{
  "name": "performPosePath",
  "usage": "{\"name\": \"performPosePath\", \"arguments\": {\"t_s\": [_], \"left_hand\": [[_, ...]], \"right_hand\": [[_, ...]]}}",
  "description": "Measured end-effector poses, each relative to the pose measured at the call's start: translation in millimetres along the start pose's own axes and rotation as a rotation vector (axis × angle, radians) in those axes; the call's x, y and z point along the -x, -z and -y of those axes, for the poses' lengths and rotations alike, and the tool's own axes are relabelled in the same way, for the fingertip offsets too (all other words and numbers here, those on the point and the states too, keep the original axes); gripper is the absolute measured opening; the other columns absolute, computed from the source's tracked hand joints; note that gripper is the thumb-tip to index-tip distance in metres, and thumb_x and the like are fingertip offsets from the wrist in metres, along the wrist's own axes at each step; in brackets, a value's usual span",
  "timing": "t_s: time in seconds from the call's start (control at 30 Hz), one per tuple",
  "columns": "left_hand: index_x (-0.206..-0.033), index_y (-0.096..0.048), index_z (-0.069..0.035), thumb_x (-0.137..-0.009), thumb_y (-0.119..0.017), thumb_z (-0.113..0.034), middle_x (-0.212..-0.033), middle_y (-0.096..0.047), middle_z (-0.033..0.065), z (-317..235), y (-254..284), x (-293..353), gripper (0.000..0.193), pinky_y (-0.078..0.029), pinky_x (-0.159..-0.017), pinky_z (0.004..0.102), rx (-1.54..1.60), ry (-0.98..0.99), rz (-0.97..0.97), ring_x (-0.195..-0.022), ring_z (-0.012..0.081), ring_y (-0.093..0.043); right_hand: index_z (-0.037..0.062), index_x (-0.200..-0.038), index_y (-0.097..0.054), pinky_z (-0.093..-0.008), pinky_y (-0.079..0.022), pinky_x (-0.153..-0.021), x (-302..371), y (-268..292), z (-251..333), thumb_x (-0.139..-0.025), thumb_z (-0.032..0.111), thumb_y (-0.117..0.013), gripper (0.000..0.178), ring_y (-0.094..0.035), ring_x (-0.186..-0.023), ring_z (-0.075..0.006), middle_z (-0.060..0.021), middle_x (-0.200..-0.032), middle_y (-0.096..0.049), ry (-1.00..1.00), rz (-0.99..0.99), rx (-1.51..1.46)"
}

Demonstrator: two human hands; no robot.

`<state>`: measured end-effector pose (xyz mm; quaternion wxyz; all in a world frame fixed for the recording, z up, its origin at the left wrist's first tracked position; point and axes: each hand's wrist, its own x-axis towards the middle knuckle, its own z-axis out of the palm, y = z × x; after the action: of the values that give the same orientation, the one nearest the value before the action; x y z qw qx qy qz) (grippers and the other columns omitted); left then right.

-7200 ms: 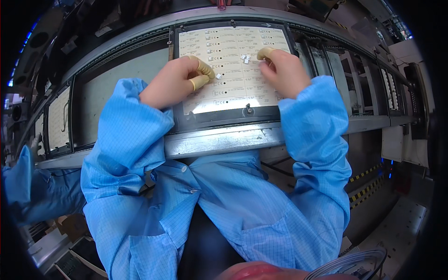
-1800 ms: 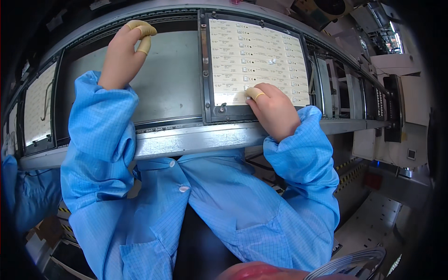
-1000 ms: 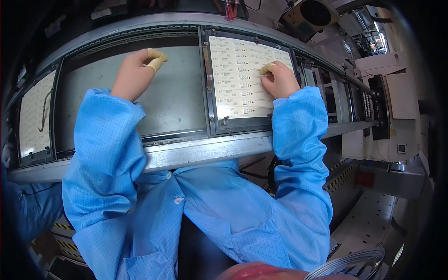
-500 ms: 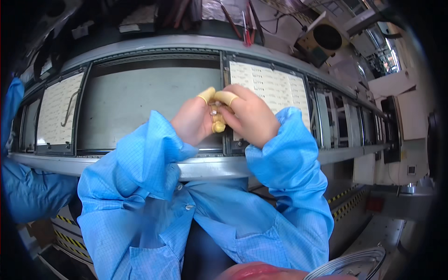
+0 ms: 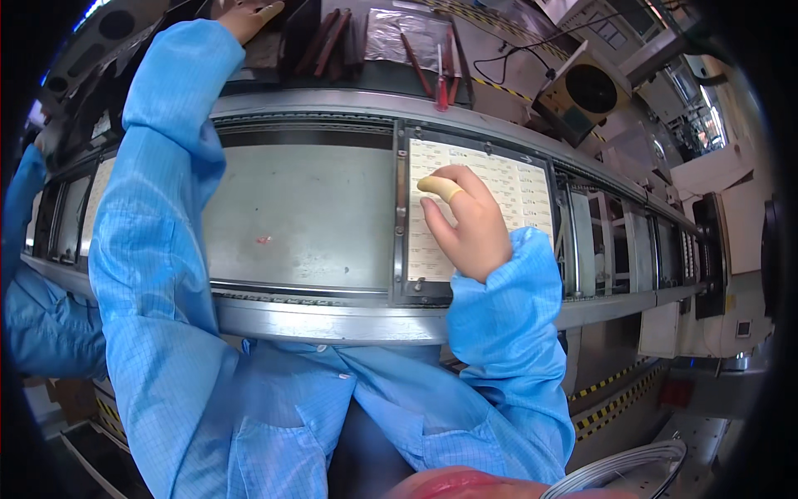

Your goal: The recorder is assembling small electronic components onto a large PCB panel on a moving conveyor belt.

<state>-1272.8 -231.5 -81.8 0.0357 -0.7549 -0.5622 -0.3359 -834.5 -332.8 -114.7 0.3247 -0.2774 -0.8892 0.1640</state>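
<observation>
My left hand (image 5: 243, 22) reaches out over the dark boxes on the far side of the line. One stretched finger wears a yellow finger cot; the picture's edge and shadow hide part of the hand. I see nothing held in it. My right hand (image 5: 471, 220) is over a cream-coloured board (image 5: 499, 166) with rows of small printed marks, set in a dark metal frame (image 5: 401, 224). A yellow finger cot covers its index finger. Thumb and index tips are a little apart, with nothing visible between them.
A grey plate (image 5: 307, 216) with a small reddish spot lies left of the frame. Metal rails (image 5: 332, 323) run along the near side. Beyond stand a red-handled screwdriver (image 5: 441, 91), a silvery bag (image 5: 407, 37) and a boxed fan or speaker (image 5: 586, 91). Another person's blue sleeve (image 5: 50, 328) is at the left.
My hands, together over the frame's left edge before, have parted. The left has swung far forward and left to the dark boxes; the right has moved right and slightly nearer, over the board.
</observation>
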Motion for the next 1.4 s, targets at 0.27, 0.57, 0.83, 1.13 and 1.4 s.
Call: {"name": "performPosePath", "arguments": {"t_s": [0.27,0.57,0.83,1.13,1.4], "left_hand": [[-0.108,-0.052,-0.003,-0.087,-0.05,-0.019,-0.107,-0.058,0.0194,-100.1,-102.2,-8.1,0.027,-0.047,-0.084,0.0429,-0.62,0.128,0.373,-0.098,0.0365,-0.057],[-0.115,-0.054,-0.004,-0.088,-0.047,-0.014,-0.097,-0.064,0.0163,-43.1,-136.9,-38.3,0.029,-0.052,-0.074,0.0364,-0.447,0.798,0.313,-0.089,0.0265,-0.064],[-0.104,-0.062,-0.008,-0.09,-0.052,-0.024,-0.06,-0.043,-0.0022,-132.8,-56.4,-17.0,0.024,-0.023,-0.041,0.0202,0.766,1.102,-0.12,-0.045,0.0055,-0.034],[-0.086,-0.06,0.002,-0.076,-0.054,-0.007,-0.08,-0.058,0.0162,-273.9,-59.4,34.7,0.014,-0.048,-0.067,0.0386,0.026,-0.346,0.24,-0.073,0.031,-0.059],[-0.093,-0.056,0.001,-0.078,-0.054,-0.006,-0.094,-0.055,0.0124,-310.1,-109.2,13.9,0.017,-0.051,-0.07,0.0341,-0.108,-0.754,0.357,-0.085,0.0273,-0.058]], "right_hand": [[0.0013,-0.09,-0.061,-0.034,-0.047,-0.075,0.5,2.6,-6.4,-0.077,0.004,-0.062,0.013,-0.058,-0.086,-0.029,-0.0118,-0.093,-0.057,-0.053,-0.078,0.023],[0.0035,-0.087,-0.063,-0.0348,-0.048,-0.072,-0.9,-11.4,-33.9,-0.079,0.007,-0.059,0.01,-0.058,-0.08,-0.0275,-0.0112,-0.089,-0.056,-0.12,-0.113,0.045],[0.0058,-0.099,-0.065,-0.0218,-0.046,-0.062,0.2,45.4,-42.1,-0.083,0.009,-0.058,0.017,-0.059,-0.074,-0.01,-0.0039,-0.086,-0.063,-0.265,-0.182,-0.323],[0.0068,-0.116,-0.058,-0.0305,-0.045,-0.077,40.4,120.9,-40.9,-0.078,0.014,-0.067,0.039,-0.054,-0.094,-0.0211,-0.0093,-0.106,-0.054,-0.004,-0.188,0.559],[0.0051,-0.104,-0.059,-0.0324,-0.045,-0.071,86.5,134.6,-50.3,-0.078,0.013,-0.066,0.028,-0.054,-0.083,-0.0237,-0.0112,-0.091,-0.055,-0.078,0.435,0.389]]}}
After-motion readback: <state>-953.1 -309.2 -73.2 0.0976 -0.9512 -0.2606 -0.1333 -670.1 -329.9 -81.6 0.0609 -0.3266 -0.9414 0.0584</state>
